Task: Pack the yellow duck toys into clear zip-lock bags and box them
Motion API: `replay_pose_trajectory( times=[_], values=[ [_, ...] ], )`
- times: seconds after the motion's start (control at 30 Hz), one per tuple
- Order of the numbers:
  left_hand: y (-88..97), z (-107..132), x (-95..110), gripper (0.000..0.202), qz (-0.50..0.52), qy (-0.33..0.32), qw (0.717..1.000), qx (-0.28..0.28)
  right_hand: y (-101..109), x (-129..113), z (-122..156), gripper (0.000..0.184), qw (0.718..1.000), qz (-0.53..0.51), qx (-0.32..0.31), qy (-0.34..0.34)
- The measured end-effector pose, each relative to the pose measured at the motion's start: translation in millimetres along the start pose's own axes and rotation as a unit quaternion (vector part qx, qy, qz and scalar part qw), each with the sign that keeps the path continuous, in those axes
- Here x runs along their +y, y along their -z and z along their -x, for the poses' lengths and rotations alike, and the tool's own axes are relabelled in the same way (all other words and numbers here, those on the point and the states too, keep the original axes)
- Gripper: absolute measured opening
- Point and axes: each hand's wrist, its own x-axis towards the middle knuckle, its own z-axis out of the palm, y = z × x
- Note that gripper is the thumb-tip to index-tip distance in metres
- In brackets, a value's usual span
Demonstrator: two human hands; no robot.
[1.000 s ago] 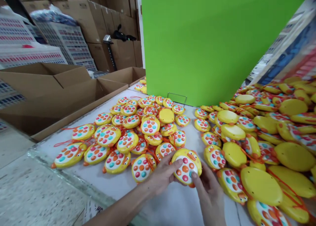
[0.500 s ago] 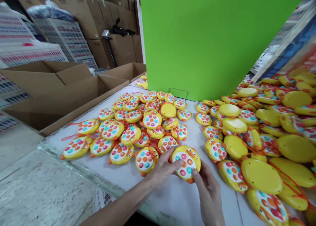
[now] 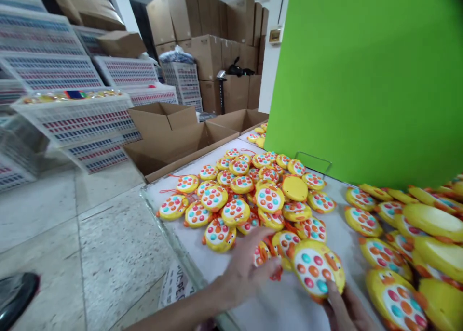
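Note:
My right hand (image 3: pixel 345 304) grips a yellow duck-shaped toy (image 3: pixel 314 271), thumb on its white face of orange, pink and teal dots. The duck's head with its orange beak points to the upper right. To the left of it my left hand (image 3: pixel 249 268), a little blurred, is open, its thumb stretched apart from the fingers. Between that thumb and the fingers shows another duck toy (image 3: pixel 261 255) lying on the table, partly covered by the hand. Beyond lies a pile of the same toys (image 3: pixel 235 211), most dotted side up, some with orange-red cords. One toy (image 3: pixel 294 188) shows its plain yellow back.
More duck toys (image 3: pixel 434 254) are heaped along the right side. A green board (image 3: pixel 361 80) stands behind the table (image 3: pixel 195 254), a bent wire (image 3: pixel 314 158) at its foot. Open cartons (image 3: pixel 181 150) adjoin the left edge. White crates (image 3: pixel 90 121) and stacked boxes (image 3: pixel 206 56) stand behind.
The view has swung left. My left hand has let go of the duck toy and moved left, toward the pile; my right hand alone holds the toy now.

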Motion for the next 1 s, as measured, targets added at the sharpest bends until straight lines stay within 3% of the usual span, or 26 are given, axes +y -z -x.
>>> replay_pose_trajectory(
  times=[0.1, 0.2, 0.3, 0.37, 0.5, 0.6, 0.7, 0.83, 1.0],
  values=[
    [73.5, 0, -20, 0.038, -0.138, -0.044, 0.974, 0.174, -24, -28, -34, 0.062, 0.998, -0.033, -0.001, 0.056],
    [153.2, -3, -61, 0.045, -0.326, -0.04, 0.896, 0.3, -53, -51, -63, 0.069, 0.982, 0.094, 0.014, 0.165],
    [212.9, -8, -111, 0.059, -0.399, 0.04, 0.858, 0.322, -71, -52, -72, 0.071, 0.92, 0.239, 0.009, 0.309],
    [233.1, -14, -137, 0.063, -0.38, 0.106, 0.869, 0.297, -74, -40, -64, 0.069, 0.858, 0.308, 0.018, 0.411],
    [232.5, -33, -160, 0.065, -0.346, 0.138, 0.893, 0.253, -77, -2, -20, 0.073, 0.753, 0.394, -0.023, 0.527],
    [220.8, -51, -162, 0.067, -0.337, 0.123, 0.908, 0.216, -92, 23, 11, 0.087, 0.713, 0.416, -0.094, 0.556],
    [217.1, -67, -162, 0.069, -0.333, 0.104, 0.919, 0.181, -110, 35, 22, 0.087, 0.703, 0.431, -0.113, 0.554],
    [216.8, -87, -165, 0.071, -0.32, 0.1, 0.928, 0.16, -127, 32, 13, 0.071, 0.712, 0.442, -0.117, 0.534],
    [194.7, -119, -162, 0.072, -0.294, 0.071, 0.944, 0.133, -135, 21, 2, 0.069, 0.707, 0.454, -0.116, 0.53]
  ],
)
